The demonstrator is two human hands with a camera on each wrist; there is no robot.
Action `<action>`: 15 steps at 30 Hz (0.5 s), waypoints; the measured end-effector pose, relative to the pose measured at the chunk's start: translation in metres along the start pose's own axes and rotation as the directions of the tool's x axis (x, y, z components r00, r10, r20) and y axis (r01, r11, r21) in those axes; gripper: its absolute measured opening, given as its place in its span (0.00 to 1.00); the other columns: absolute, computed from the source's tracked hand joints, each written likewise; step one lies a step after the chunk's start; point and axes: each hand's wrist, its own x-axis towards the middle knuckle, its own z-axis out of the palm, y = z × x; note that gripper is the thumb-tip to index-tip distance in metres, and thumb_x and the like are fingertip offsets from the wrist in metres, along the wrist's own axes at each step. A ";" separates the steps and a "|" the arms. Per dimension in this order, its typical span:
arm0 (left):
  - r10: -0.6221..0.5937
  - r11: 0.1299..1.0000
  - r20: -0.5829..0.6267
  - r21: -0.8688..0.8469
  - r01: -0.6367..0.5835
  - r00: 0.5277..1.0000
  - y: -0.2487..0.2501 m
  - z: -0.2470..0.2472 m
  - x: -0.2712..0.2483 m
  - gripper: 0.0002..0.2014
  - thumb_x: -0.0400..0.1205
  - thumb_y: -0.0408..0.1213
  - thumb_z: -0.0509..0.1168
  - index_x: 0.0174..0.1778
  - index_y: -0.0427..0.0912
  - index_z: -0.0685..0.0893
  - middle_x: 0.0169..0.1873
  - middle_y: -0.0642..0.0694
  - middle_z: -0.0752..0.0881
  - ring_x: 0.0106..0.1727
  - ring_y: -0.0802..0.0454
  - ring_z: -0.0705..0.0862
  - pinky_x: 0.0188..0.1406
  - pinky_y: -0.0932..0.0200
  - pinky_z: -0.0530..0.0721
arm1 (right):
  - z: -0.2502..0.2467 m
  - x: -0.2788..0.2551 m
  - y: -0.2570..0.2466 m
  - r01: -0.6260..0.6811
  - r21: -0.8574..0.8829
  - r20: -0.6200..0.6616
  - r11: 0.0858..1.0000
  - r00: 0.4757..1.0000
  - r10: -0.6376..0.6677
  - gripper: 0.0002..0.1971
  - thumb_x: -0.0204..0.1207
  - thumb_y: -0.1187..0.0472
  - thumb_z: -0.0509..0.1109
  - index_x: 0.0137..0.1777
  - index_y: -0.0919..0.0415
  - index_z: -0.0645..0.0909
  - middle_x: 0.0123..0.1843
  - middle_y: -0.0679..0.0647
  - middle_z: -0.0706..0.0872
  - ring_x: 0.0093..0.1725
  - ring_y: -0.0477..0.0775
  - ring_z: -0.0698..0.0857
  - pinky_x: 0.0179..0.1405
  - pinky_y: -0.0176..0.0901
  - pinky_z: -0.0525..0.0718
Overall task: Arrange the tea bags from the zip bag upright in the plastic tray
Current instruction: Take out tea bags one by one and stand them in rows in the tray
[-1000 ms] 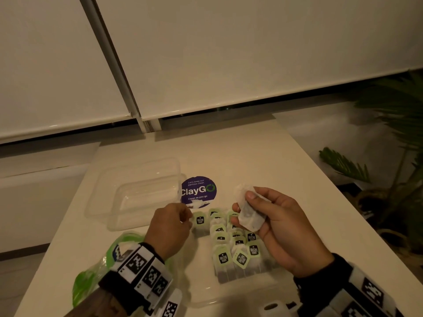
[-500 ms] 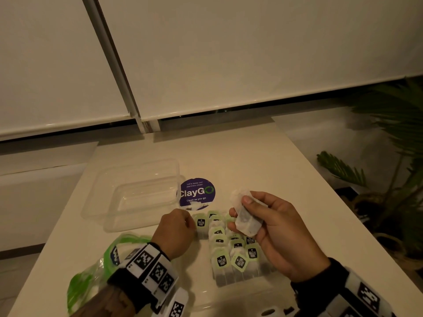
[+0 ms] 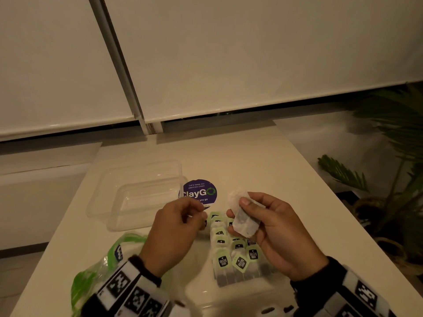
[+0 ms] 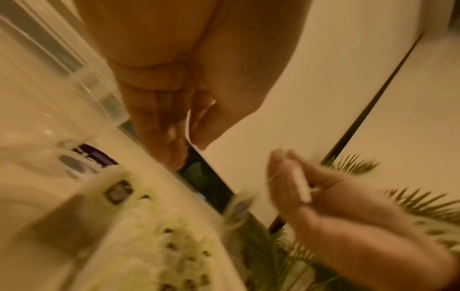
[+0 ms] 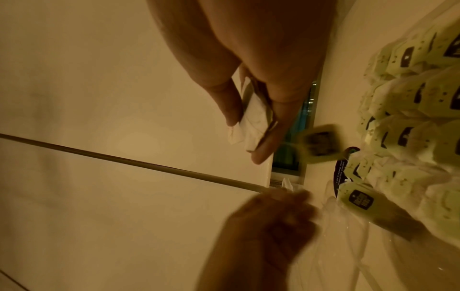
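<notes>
My right hand [image 3: 238, 216] [image 5: 248, 137] pinches a white tea bag [image 3: 243, 221] [image 5: 251, 116] between thumb and fingers, just above the rows. Several tea bags with green tags [image 3: 231, 255] [image 5: 408, 110] stand upright in a clear plastic tray [image 3: 206, 302] close to me. My left hand [image 3: 199, 213] [image 4: 186, 141] hovers at the rows' far left, fingers curled, thumb on forefinger, seemingly pinching that bag's thin string. A blurred green tag [image 5: 320, 143] dangles between the two hands. The green-edged zip bag [image 3: 98, 268] lies crumpled at the near left, under my left wrist.
Two clear plastic containers [image 3: 137, 195], overlapping, sit at the far left of the white table [image 3: 263, 161]. A round purple ClayGo sticker [image 3: 201, 191] is stuck beyond the rows. Potted palms [image 3: 389, 179] stand off the table's right edge.
My left hand has crept slightly right, toward the right hand. The right hand holds the tea bag in much the same place.
</notes>
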 end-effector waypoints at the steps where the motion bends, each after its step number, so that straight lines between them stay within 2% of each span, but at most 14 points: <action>1: 0.071 0.994 -0.045 -0.074 -0.074 0.996 0.012 -0.002 -0.010 0.06 0.77 0.33 0.72 0.38 0.49 0.87 0.32 0.50 0.89 0.34 0.55 0.87 0.38 0.55 0.87 | 0.002 -0.001 0.000 -0.002 -0.006 0.000 1.000 1.000 0.002 0.13 0.70 0.65 0.72 0.54 0.69 0.85 0.48 0.69 0.91 0.47 0.63 0.91 0.38 0.55 0.91; 3: 0.263 0.962 -0.092 -0.055 -0.269 0.960 0.030 -0.002 -0.030 0.04 0.76 0.37 0.74 0.37 0.51 0.86 0.31 0.52 0.86 0.34 0.56 0.84 0.34 0.64 0.83 | 0.008 -0.003 -0.001 -0.001 -0.020 -0.004 1.000 1.000 0.001 0.12 0.73 0.65 0.72 0.55 0.69 0.85 0.49 0.71 0.90 0.46 0.63 0.91 0.36 0.52 0.90; 5: 0.431 0.900 -0.044 0.098 -0.425 0.901 0.040 0.003 -0.044 0.05 0.74 0.46 0.74 0.39 0.53 0.85 0.34 0.57 0.82 0.36 0.60 0.81 0.33 0.73 0.76 | 0.016 -0.006 0.000 -0.005 -0.024 -0.010 1.000 1.000 0.005 0.11 0.76 0.67 0.70 0.57 0.70 0.84 0.48 0.72 0.90 0.41 0.61 0.90 0.33 0.49 0.90; 6: 0.470 0.874 -0.012 0.148 -0.463 0.883 0.041 0.006 -0.046 0.06 0.73 0.48 0.73 0.40 0.53 0.84 0.37 0.59 0.81 0.38 0.61 0.80 0.35 0.75 0.75 | 0.020 -0.008 0.001 -0.008 -0.017 -0.010 1.000 1.000 0.008 0.11 0.77 0.67 0.70 0.58 0.71 0.83 0.47 0.71 0.90 0.39 0.60 0.90 0.32 0.49 0.90; 10: 0.489 0.856 -0.015 0.202 -0.476 0.872 0.036 0.012 -0.046 0.09 0.72 0.51 0.72 0.45 0.55 0.83 0.41 0.61 0.78 0.41 0.60 0.79 0.38 0.63 0.81 | 0.034 -0.017 0.005 -0.036 -0.015 -0.001 0.999 0.999 0.036 0.12 0.80 0.62 0.68 0.58 0.71 0.84 0.50 0.69 0.91 0.42 0.59 0.91 0.32 0.44 0.88; 13: 0.457 0.856 -0.040 0.291 -0.427 0.889 0.032 0.008 -0.045 0.11 0.72 0.57 0.70 0.43 0.56 0.82 0.40 0.63 0.77 0.41 0.61 0.77 0.37 0.63 0.78 | 0.037 -0.023 0.005 -0.056 -0.042 0.021 0.998 0.998 0.057 0.19 0.84 0.52 0.62 0.55 0.69 0.87 0.49 0.68 0.91 0.42 0.58 0.90 0.32 0.43 0.87; 15: 0.431 0.864 -0.066 0.318 -0.391 0.900 0.031 0.004 -0.044 0.11 0.71 0.58 0.70 0.41 0.58 0.80 0.38 0.64 0.78 0.41 0.62 0.77 0.37 0.65 0.77 | 0.038 -0.025 0.003 -0.075 -0.031 0.021 0.997 0.997 0.076 0.21 0.85 0.50 0.60 0.54 0.67 0.88 0.46 0.66 0.91 0.39 0.56 0.90 0.34 0.45 0.87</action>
